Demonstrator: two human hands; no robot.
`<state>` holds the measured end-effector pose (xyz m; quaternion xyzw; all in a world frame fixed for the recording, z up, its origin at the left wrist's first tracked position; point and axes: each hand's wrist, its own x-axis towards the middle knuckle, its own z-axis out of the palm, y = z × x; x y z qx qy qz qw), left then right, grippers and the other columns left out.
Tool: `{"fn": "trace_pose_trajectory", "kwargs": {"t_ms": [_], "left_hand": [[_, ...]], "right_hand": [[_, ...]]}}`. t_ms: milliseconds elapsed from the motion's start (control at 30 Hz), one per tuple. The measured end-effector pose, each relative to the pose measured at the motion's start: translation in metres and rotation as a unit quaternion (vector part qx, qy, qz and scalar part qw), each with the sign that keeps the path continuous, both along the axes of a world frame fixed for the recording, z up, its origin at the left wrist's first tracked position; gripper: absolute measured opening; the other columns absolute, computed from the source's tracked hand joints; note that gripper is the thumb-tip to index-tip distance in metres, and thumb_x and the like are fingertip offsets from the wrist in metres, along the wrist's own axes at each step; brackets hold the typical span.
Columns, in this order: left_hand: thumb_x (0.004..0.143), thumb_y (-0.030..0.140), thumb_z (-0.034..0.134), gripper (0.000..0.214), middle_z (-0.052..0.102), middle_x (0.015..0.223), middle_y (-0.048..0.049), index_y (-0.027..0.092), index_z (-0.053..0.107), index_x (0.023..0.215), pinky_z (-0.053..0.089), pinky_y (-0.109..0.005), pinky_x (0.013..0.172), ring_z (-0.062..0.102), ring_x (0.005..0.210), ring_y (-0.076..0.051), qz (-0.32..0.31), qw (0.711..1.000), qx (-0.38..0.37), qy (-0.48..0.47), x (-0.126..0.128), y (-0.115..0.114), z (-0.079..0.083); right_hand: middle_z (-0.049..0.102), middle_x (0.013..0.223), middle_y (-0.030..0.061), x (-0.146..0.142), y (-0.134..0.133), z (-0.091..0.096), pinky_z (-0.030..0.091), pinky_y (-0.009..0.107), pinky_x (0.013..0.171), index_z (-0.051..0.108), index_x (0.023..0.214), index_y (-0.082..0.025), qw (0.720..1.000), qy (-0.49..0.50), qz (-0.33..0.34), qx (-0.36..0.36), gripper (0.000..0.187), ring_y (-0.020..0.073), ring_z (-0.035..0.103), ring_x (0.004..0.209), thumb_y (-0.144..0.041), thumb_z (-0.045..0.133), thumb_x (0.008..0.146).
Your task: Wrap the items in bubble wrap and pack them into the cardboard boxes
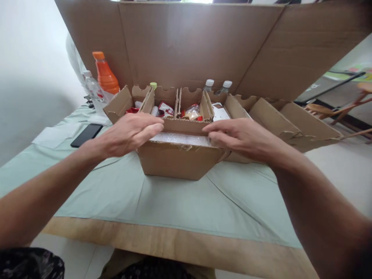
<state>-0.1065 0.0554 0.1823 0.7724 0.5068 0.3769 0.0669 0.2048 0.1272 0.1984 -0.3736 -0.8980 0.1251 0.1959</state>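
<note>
Box (177, 161) between left hand (135, 131) and right hand (235, 135), bubble wrap (180, 138) inside. Each hand is at an upper corner; whether gripping, I cannot tell. A phone (86, 135) lies left of the left hand.

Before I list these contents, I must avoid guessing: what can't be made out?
Head view:
Floor of the front box: hidden by its front and clear plastic.
Lower parts of two centre-right bottles: behind cardboard boxes.
Wooden furniture: cut off by right edge.
</note>
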Motion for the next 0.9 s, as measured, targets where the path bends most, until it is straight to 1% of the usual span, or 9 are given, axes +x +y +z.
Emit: {"fn": "trace_pose_trajectory", "kwargs": {"t_ms": [67, 133, 233, 333, 467, 633, 700, 767, 900], "left_hand": [[0.102, 0.041, 0.057, 0.033, 0.075, 0.124, -0.0063, 0.022, 0.073, 0.123, 0.051, -0.039, 0.105, 0.068, 0.115, -0.024, 0.045, 0.992, 0.093, -0.07, -0.01, -0.028, -0.023], [0.102, 0.038, 0.059, 0.041, 0.071, 0.135, -0.0081, 0.022, 0.063, 0.139, 0.048, -0.042, 0.111, 0.064, 0.124, -0.024, 0.126, 0.964, 0.142, -0.186, -0.016, -0.048, -0.056], [0.091, 0.049, 0.071, 0.074, 0.054, 0.156, -0.0164, 0.02, 0.044, 0.154, 0.044, -0.048, 0.117, 0.053, 0.143, -0.031, 0.131, 0.955, 0.008, -0.266, -0.011, -0.054, -0.108], [0.087, 0.055, 0.073, 0.079, 0.056, 0.151, -0.0199, 0.016, 0.044, 0.149, 0.046, -0.049, 0.116, 0.056, 0.139, -0.034, 0.09, 0.934, -0.098, -0.332, 0.01, -0.042, -0.137], [0.087, 0.052, 0.072, 0.077, 0.062, 0.145, -0.0181, 0.017, 0.043, 0.149, 0.047, -0.05, 0.116, 0.06, 0.135, -0.032, 0.078, 0.922, -0.107, -0.364, 0.05, -0.045, -0.136], [0.088, 0.042, 0.075, 0.09, 0.041, 0.166, -0.015, 0.025, 0.029, 0.163, 0.035, -0.052, 0.127, 0.038, 0.155, -0.034, 0.033, 0.95, -0.085, -0.299, 0.089, -0.105, -0.135], [0.088, 0.04, 0.075, 0.088, 0.042, 0.166, -0.0133, 0.027, 0.031, 0.162, 0.036, -0.051, 0.127, 0.039, 0.154, -0.034, 0.038, 0.953, -0.092, -0.285, 0.085, -0.131, -0.14], [0.088, 0.042, 0.076, 0.078, 0.053, 0.157, -0.0142, 0.025, 0.041, 0.157, 0.042, -0.051, 0.123, 0.049, 0.147, -0.034, 0.091, 0.948, -0.1, -0.289, 0.066, -0.148, -0.144], [0.083, 0.049, 0.08, 0.068, 0.069, 0.13, -0.0141, 0.019, 0.054, 0.138, 0.053, -0.048, 0.108, 0.066, 0.123, -0.032, 0.214, 0.922, -0.058, -0.319, 0.028, -0.134, -0.127]], "right_hand": [[0.08, 0.101, 0.0041, 0.018, -0.025, -0.02, 0.053, 0.034, 0.082, 0.079, 0.102, -0.022, 0.977, 0.147, -0.126, 0.087, 0.022, 0.0195, 0.071, 0.089, -0.032, 0.061, 0.094], [0.079, 0.109, 0.0082, 0.027, -0.047, -0.052, 0.055, 0.036, 0.09, 0.077, 0.111, -0.02, 0.939, 0.262, -0.202, 0.088, 0.025, 0.0206, 0.072, 0.097, -0.036, 0.066, 0.094], [0.073, 0.128, 0.0138, 0.013, -0.063, -0.106, 0.056, 0.045, 0.096, 0.063, 0.134, -0.02, 0.929, 0.324, -0.166, -0.066, 0.053, 0.0264, 0.07, 0.111, -0.051, 0.068, 0.092], [0.067, 0.136, 0.0172, -0.015, -0.062, -0.14, 0.054, 0.05, 0.102, 0.053, 0.14, -0.019, 0.916, 0.351, -0.145, -0.131, 0.067, 0.0299, 0.067, 0.118, -0.061, 0.066, 0.09], [0.067, 0.133, 0.0155, -0.016, -0.072, -0.15, 0.047, 0.052, 0.111, 0.054, 0.138, -0.02, 0.897, 0.381, -0.189, -0.116, 0.063, 0.0311, 0.064, 0.123, -0.062, 0.064, 0.092], [0.068, 0.129, 0.0155, 0.033, -0.147, -0.165, 0.045, 0.057, 0.111, 0.061, 0.133, -0.018, 0.865, 0.393, -0.311, -0.034, 0.056, 0.0372, 0.062, 0.126, -0.057, 0.065, 0.093], [0.068, 0.131, 0.0152, 0.035, -0.178, -0.169, 0.043, 0.057, 0.113, 0.06, 0.136, -0.018, 0.861, 0.373, -0.345, -0.021, 0.053, 0.0383, 0.06, 0.13, -0.052, 0.065, 0.095], [0.065, 0.138, 0.0145, 0.019, -0.193, -0.166, 0.04, 0.058, 0.117, 0.058, 0.142, -0.021, 0.881, 0.348, -0.317, -0.04, 0.055, 0.0381, 0.055, 0.136, -0.049, 0.065, 0.096], [0.061, 0.146, 0.0149, -0.028, -0.161, -0.138, 0.044, 0.054, 0.115, 0.052, 0.148, -0.023, 0.916, 0.346, -0.19, -0.078, 0.062, 0.035, 0.055, 0.137, -0.053, 0.063, 0.096]]}}
